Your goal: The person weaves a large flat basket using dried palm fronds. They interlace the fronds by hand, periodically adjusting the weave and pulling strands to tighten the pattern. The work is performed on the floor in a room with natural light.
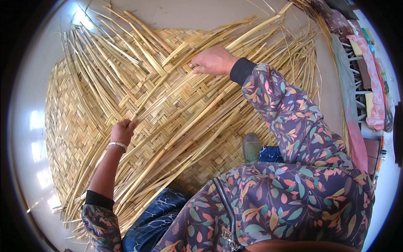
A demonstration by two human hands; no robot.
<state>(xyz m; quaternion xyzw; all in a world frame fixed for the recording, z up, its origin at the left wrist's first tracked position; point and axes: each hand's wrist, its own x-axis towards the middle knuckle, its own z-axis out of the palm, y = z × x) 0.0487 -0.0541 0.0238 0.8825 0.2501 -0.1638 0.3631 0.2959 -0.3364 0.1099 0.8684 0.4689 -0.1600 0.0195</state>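
A large mat (75,113) of flat, straw-coloured reed strips lies on the floor in front of me, woven in a slanting pattern. My left hand (123,133), with a pale bracelet at its wrist, is closed on a reed strip (152,94) that slants up and right across the weave. Farther away and to the right, my right hand (215,61) is over the mat's upper part, its fingers curled together among the strips. What the right fingers hold is hidden. Long loose strips (184,143) run diagonally between my hands and my body.
Unwoven ends (96,63) fan out at the upper left, and more loose ends (298,54) spread at the upper right. My shoe (251,148) rests on the mat. Along the right side stands a rack (357,71) with pink cloth (375,105). Pale shiny floor (31,92) borders the mat.
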